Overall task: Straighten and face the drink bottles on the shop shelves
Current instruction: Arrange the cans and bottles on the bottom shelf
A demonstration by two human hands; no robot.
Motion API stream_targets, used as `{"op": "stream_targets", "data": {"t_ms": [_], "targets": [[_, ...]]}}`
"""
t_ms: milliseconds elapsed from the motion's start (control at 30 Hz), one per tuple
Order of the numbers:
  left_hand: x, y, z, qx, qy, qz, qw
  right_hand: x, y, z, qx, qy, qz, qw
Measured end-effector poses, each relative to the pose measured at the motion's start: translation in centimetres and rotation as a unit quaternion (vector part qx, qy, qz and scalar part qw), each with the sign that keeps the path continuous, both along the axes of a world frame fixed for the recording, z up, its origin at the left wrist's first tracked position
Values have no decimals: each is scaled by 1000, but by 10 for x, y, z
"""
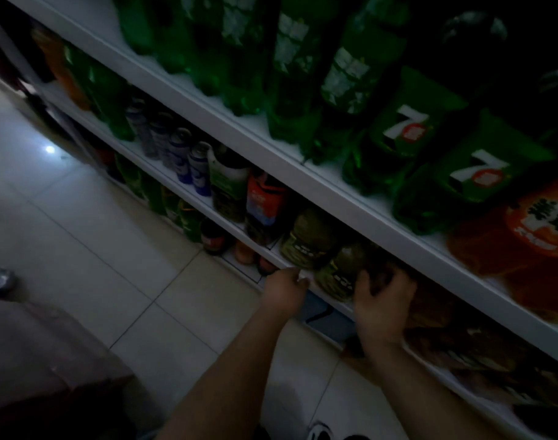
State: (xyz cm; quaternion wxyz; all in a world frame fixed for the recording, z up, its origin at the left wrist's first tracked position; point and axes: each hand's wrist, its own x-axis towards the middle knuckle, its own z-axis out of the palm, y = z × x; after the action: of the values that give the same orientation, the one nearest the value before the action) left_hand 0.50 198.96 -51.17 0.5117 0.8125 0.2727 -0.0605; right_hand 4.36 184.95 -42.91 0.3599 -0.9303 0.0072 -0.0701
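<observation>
Bottle (336,274) sits between left hand (285,292) and right hand (382,308), which grips it.

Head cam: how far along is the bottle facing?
Done, apparently: top-shelf green bottles show their labels outward. In hand: right hand at a dark bottle on the middle shelf, grip blurred; left hand at its edge. Remaining: brown bottles further right look jumbled; bottom shelf too dark to judge.
</observation>
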Motion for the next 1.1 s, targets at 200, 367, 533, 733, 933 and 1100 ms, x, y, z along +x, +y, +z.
{"op": "stream_targets", "data": {"t_ms": [200, 367, 533, 733, 933, 1100], "targets": [[-26, 94, 37, 47, -12, 89, 995, -24, 83, 11, 25, 211, 156, 965], [20, 121, 64, 37, -112, 120, 986, 7, 137, 30, 33, 240, 179, 954], [71, 109, 78, 59, -83, 173, 980, 17, 120, 20, 25, 258, 138, 956], [91, 100, 79, 130, -19, 205, 970, 27, 110, -5, -4, 284, 141, 948], [80, 132, 68, 135, -62, 85, 985, 27, 123, -27, 33, 298, 180, 937], [77, 166, 65, 228, -71, -70, 969, 23, 149, -41, 68, 331, 172, 925]]}}
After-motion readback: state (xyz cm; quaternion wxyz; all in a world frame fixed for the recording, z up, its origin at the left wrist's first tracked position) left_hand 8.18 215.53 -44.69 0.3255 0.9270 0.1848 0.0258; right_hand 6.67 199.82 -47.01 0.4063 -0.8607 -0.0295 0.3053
